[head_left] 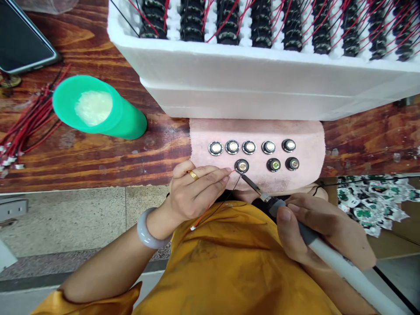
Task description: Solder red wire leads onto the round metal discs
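Note:
My left hand (200, 188) pinches a thin red wire beside a small round speaker (242, 166) on the pink cloth mat (210, 168). A dark wire hangs from the same spot, and a white connector (193, 228) dangles below the hand. My right hand (324, 223) is wrapped round the grey handle of a soldering iron (274, 205). The iron's tip reaches the near edge of that speaker, where the wires end. Two more speakers (273, 164) lie to its right, and several others (249, 147) stand in a row behind.
A white foam box (256, 78) filled with rows of wired black parts (229, 22) stands behind the mat. On the left are a green cup (127, 113), a bundle of red and black wires (29, 118) and a phone (22, 39). Bagged green circuit boards (367, 205) lie at lower right.

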Demonstrator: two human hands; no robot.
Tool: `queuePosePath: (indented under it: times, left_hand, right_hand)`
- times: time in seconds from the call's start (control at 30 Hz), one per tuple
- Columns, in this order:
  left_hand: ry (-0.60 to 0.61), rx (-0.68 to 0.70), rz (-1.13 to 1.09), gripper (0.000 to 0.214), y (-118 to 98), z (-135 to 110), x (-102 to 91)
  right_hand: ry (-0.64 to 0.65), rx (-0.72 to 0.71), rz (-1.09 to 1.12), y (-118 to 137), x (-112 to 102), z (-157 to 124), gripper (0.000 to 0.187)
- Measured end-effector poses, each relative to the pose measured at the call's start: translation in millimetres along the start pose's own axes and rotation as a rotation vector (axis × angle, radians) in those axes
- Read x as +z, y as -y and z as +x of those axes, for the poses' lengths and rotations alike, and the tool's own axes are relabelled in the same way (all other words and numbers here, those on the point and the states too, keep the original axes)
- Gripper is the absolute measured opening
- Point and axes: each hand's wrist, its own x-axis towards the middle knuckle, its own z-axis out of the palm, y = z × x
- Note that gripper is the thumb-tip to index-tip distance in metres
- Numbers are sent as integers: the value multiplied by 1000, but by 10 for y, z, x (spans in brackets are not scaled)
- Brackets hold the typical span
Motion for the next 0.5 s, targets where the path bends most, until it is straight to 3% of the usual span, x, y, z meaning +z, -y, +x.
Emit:
queuePosePath:
  times: [0.5]
  left_hand:
    - [-31,-9,14,14,1,-21,41]
  right_hand:
    - [-9,3,-70,-10,26,50,13]
